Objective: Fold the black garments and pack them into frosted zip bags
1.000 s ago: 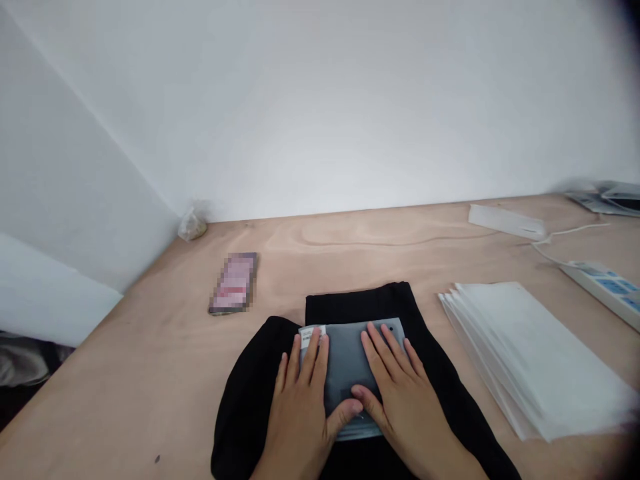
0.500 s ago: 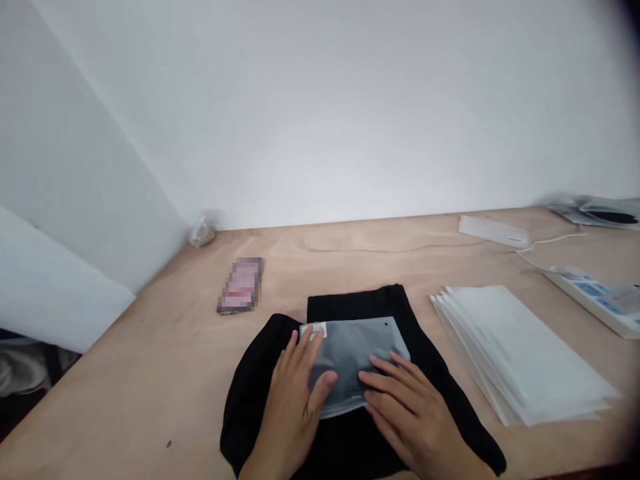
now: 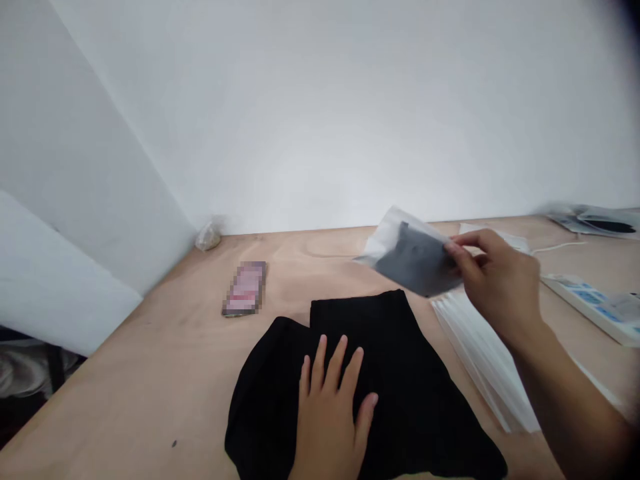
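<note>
Recording nearest first: left hand lies palm down, fingers spread and closed on nothing, on a folded black cloth garment, which sits on the plywood worktop. Right hand is raised above the worktop, its grip closed, thumb and fingers pinching one edge of a frosted plastic bag. Bag held tilted in the air, just above and beyond the garment, not touching it; dark grey through the film, whitish at the end away from the hand. To the right of the garment, a stack of white translucent bags lies partly under the right forearm. Left of the garment, a smartphone, screen obscured. Farther right, a white power strip with a white cable. Far corner, against the wall: a small clear plastic bag.
</note>
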`<move>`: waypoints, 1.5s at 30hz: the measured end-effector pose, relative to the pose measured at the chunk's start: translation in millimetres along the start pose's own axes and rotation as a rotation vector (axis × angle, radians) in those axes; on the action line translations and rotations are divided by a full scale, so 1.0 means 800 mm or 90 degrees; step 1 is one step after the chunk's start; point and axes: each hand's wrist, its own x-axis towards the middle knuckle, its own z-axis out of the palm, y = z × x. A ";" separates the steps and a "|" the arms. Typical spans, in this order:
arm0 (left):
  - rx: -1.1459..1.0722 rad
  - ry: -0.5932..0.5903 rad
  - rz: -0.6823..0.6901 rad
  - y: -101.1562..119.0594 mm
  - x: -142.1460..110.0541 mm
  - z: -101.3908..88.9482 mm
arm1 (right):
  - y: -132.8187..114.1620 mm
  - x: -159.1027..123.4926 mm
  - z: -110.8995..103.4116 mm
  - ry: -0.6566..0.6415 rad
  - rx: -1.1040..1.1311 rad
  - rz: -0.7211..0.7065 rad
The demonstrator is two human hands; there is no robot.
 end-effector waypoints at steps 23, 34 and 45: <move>0.081 -0.176 0.041 -0.023 0.005 -0.001 | 0.004 -0.094 0.084 -0.315 -0.051 -0.187; 0.118 -0.171 -0.033 -0.107 0.000 -0.008 | 0.018 -0.216 0.045 -0.421 -0.113 -0.281; -0.108 0.015 -0.121 -0.107 0.027 -0.041 | 0.044 -0.153 0.036 -0.313 -0.048 -0.062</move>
